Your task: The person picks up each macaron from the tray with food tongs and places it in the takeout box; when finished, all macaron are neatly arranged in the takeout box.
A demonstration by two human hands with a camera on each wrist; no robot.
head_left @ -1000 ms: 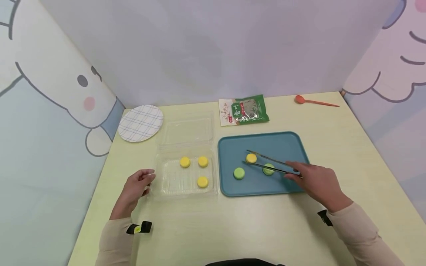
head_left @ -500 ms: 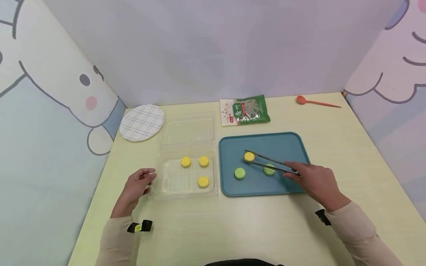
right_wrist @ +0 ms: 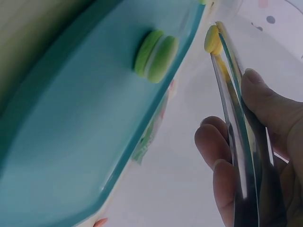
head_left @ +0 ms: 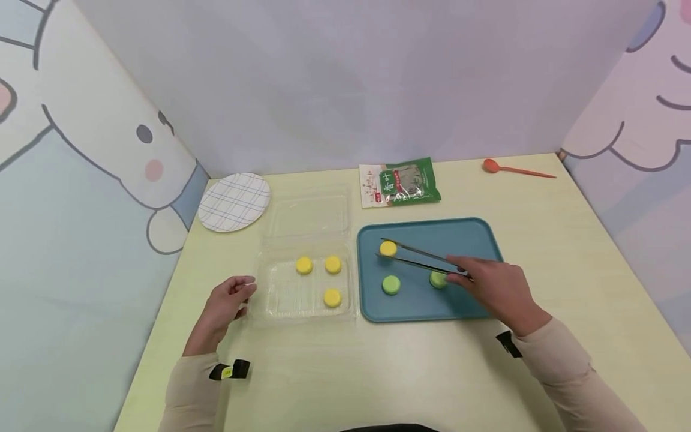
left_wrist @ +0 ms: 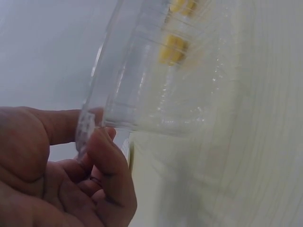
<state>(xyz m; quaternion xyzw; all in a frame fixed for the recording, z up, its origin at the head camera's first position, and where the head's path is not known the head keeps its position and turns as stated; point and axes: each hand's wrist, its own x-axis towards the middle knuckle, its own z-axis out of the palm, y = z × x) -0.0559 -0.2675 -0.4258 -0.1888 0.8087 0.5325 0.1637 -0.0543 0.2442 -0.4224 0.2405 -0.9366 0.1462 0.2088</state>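
My right hand (head_left: 493, 288) grips a pair of metal tongs (right_wrist: 241, 151), and a yellow macaron (head_left: 388, 249) is pinched between their tips. In the head view this macaron shows over the left part of the blue tray (head_left: 464, 237); the right wrist view has it raised above the tray. Two green macarons, one at the front left (head_left: 391, 285) and one under the tongs (head_left: 438, 279), lie on the tray. At the left, my left hand (head_left: 224, 306) pinches the edge of a clear plastic box (left_wrist: 137, 90) between thumb and fingers. Several yellow macarons (head_left: 333, 264) sit inside the box.
The box's clear lid (head_left: 309, 216) lies folded back behind it. A checked round plate (head_left: 234, 203) is at the back left. A green and white packet (head_left: 400, 183) lies behind the tray, and a red spoon (head_left: 518, 170) at the back right.
My right hand has moved left, carrying the yellow macaron in the tongs toward the tray's left side. The left hand stays at the box's edge. The head view has shifted slightly.
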